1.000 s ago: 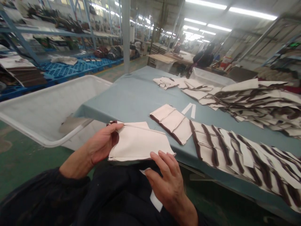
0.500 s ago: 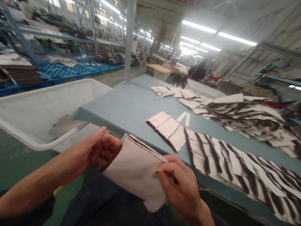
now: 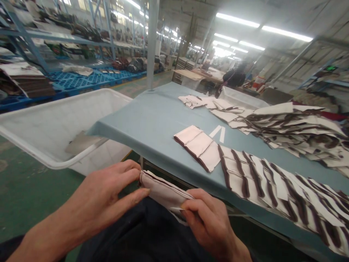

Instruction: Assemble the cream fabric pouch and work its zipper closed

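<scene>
Over my lap I hold a thin stack of cream fabric pieces (image 3: 163,191) with dark edges, turned nearly edge-on. My left hand (image 3: 109,198) pinches its left end between thumb and fingers. My right hand (image 3: 208,220) grips its right end. Just beyond, on the blue-grey table (image 3: 152,120), lie three cream pieces (image 3: 199,145) side by side, and a long overlapping row of cream pieces with dark brown strips (image 3: 275,185) runs to the right.
A large white plastic bin (image 3: 54,127) stands left of the table. A big heap of cream and brown pieces (image 3: 297,131) fills the far right of the table. A person (image 3: 234,76) sits at the far end. Blue racks and pallets (image 3: 81,78) line the left.
The stack lay flat and broad between my hands a second ago; it has since been tipped and lowered toward my lap, now edge-on, with both hands closed tighter on its ends.
</scene>
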Demonstrator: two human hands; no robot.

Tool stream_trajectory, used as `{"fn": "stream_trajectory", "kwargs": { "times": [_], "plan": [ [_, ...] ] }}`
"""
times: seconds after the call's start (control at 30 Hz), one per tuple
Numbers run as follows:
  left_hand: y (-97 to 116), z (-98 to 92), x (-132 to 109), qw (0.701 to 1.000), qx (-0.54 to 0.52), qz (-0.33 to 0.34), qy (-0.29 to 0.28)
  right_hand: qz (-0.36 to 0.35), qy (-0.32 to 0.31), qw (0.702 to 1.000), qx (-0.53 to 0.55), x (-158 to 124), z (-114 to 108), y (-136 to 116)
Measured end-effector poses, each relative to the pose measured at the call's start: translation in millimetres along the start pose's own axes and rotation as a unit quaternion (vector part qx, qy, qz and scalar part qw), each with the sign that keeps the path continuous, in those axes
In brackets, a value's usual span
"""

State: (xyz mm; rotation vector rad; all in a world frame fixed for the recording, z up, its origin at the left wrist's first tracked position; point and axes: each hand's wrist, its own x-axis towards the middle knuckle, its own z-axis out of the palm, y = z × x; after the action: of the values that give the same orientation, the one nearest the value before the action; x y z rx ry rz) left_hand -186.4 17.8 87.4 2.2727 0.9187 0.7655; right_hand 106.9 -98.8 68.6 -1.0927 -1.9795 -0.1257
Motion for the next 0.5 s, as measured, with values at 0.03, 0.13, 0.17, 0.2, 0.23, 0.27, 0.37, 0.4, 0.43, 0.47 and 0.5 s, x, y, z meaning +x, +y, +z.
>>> {"fn": "stream_trajectory", "kwargs": {
  "times": [0.03, 0.13, 0.17, 0.2, 0.23, 0.27, 0.37, 0.4, 0.43, 0.47, 0.5],
  "plan": [
    [-1, 2.6, 0, 0.999, 0.027, 0.03, 0.011, -0.005, 0.003, 1.0, -0.006, -3, 1, 0],
    [0, 11.5, 0, 0.997, 0.042, 0.059, 0.0, -0.003, 0.004, 1.0, -0.01, -15, 3, 2],
    [1, 14.8, 1, 0.999, 0.016, 0.049, -0.012, 0.003, 0.006, 1.0, -0.005, -20, 3, 2],
    [2, 18.3, 1, 0.999, -0.022, 0.031, -0.026, 0.008, 0.008, 1.0, 0.001, -26, 4, 2],
    [4, 21.9, 1, 0.997, -0.066, 0.007, -0.036, 0.014, 0.009, 1.0, 0.007, -32, 5, 3],
    [5, 25.5, 0, 0.993, -0.108, -0.02, -0.044, 0.017, 0.01, 1.0, 0.011, -38, 6, 3],
    [6, 36.4, -3, 0.969, -0.208, -0.108, -0.078, 0.02, 0.004, 1.0, 0.002, -55, 11, 3],
    [6, 40.2, -5, 0.958, -0.236, -0.137, -0.092, 0.022, 0.002, 1.0, -0.005, -60, 13, 2],
    [5, 44.3, -6, 0.945, -0.262, -0.165, -0.102, 0.023, 0.002, 1.0, -0.01, -65, 16, 2],
    [4, 48.4, -7, 0.934, -0.282, -0.19, -0.107, 0.024, 0.0, 1.0, -0.015, -69, 20, 0],
    [3, 52.6, -8, 0.926, -0.293, -0.212, -0.107, 0.026, -0.003, 1.0, -0.016, -73, 23, -1]
  ]
}}
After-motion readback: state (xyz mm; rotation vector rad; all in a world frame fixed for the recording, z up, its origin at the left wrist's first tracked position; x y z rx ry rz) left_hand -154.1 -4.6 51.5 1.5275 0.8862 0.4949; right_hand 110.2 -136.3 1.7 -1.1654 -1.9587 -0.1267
